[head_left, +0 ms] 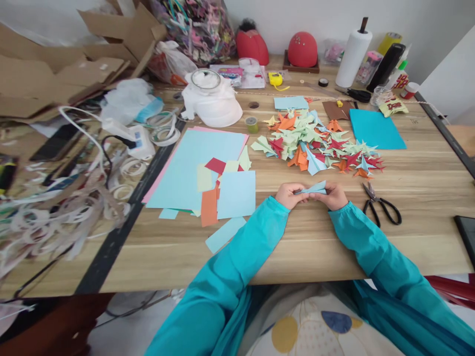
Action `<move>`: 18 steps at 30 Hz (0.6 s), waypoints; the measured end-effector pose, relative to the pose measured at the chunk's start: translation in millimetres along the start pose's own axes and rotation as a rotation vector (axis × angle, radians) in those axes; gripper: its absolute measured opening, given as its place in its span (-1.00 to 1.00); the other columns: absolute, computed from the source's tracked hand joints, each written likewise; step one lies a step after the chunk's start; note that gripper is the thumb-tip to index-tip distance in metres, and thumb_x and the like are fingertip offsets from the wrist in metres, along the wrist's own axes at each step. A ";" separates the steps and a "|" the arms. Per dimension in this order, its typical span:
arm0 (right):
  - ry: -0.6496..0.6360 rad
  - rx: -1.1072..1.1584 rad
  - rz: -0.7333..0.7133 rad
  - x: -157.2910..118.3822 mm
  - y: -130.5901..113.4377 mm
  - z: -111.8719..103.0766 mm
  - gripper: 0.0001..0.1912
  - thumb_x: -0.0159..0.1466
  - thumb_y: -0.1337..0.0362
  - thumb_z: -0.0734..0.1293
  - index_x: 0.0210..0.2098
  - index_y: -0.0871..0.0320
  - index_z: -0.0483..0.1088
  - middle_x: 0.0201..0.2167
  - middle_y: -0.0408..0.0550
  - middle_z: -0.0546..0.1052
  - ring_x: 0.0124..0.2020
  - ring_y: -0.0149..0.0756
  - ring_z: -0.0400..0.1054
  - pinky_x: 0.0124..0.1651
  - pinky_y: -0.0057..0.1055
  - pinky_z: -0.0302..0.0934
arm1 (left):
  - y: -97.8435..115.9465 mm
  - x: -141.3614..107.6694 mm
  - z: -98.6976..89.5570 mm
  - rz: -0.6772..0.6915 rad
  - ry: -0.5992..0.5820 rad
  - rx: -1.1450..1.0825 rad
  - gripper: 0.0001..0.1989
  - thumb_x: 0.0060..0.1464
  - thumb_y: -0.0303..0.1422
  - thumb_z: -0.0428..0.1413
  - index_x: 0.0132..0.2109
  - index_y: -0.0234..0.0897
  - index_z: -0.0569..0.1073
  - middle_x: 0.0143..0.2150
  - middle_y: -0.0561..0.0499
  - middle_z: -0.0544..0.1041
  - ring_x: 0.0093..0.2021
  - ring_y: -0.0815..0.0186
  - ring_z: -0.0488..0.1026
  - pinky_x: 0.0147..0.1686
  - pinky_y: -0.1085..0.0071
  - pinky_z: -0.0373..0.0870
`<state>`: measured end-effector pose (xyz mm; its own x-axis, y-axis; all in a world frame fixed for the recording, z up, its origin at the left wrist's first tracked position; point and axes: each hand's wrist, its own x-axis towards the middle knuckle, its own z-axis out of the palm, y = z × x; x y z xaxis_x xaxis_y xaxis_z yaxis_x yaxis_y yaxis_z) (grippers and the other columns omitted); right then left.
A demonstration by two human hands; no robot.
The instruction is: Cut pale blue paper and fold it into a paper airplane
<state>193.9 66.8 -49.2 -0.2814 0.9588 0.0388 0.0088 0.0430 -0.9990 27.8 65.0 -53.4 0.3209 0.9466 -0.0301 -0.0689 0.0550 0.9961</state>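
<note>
A small folded light blue paper [315,188] is held between my two hands, above the wooden table's front part. My left hand [291,196] pinches its left end, and my right hand [334,196] grips the right end. Just beyond them lies a heap of small folded paper pieces [304,133] in green, orange, red and blue. Left of my hands rest a light blue paper square [236,194], an orange strip [209,207] and a light blue strip [225,234], beside large light blue sheets [185,163].
Black-handled scissors [382,203] lie open to the right. A bright blue sheet [376,129] is at the back right. Tangled ribbons [92,212], a power strip [139,143] and a cardboard box [55,69] crowd the left; a white cap [218,106] sits behind the sheets.
</note>
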 end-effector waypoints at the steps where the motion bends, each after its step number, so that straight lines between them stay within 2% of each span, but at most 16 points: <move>1: 0.001 0.005 0.001 0.2 -0.6 -0.1 -0.76 -0.12 0.21 0.48 -0.46 0.19 0.49 -0.55 -0.11 0.53 -0.53 -0.36 0.38 -0.41 -0.40 0.32 | 0.2 0.3 0.2 -0.005 -0.008 -0.019 -0.75 -0.25 -0.26 0.24 -0.52 -0.40 0.45 -0.63 0.03 0.45 -0.60 0.43 0.38 -0.54 0.49 0.38; 7: -0.007 0.010 0.022 0.5 -1.8 -2.0 -0.77 -0.13 0.21 0.48 -0.49 0.19 0.49 -0.61 -0.14 0.50 -0.58 -0.42 0.33 -0.48 -0.46 0.27 | 2.2 0.4 0.9 -0.050 -0.056 -0.073 -0.73 -0.26 -0.24 0.25 -0.50 -0.41 0.47 -0.61 0.00 0.47 -0.60 0.41 0.39 -0.52 0.46 0.39; 12: -0.023 -0.052 -0.001 -0.7 -0.3 -1.4 -0.76 -0.08 0.17 0.46 -0.46 0.19 0.50 -0.61 -0.14 0.49 -0.59 -0.42 0.32 -0.50 -0.46 0.24 | 1.9 -0.6 1.2 -0.057 -0.022 -0.053 -0.76 -0.26 -0.27 0.25 -0.54 -0.40 0.46 -0.64 0.01 0.46 -0.62 0.42 0.38 -0.55 0.48 0.36; 18: -0.006 -0.062 -0.007 -1.3 -3.3 0.0 -0.75 -0.09 0.12 0.45 -0.53 0.19 0.49 -0.63 -0.13 0.48 -0.59 -0.40 0.29 -0.50 -0.43 0.23 | 3.2 -1.2 2.4 -0.123 0.004 -0.103 -0.75 -0.34 -0.27 0.27 -0.58 -0.39 0.43 -0.65 0.02 0.46 -0.62 0.39 0.40 -0.54 0.44 0.38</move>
<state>194.3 65.4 -45.9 -0.2877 0.9566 0.0459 0.0659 0.0676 -0.9955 29.4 63.2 -50.0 0.3289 0.9320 -0.1522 -0.1257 0.2030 0.9711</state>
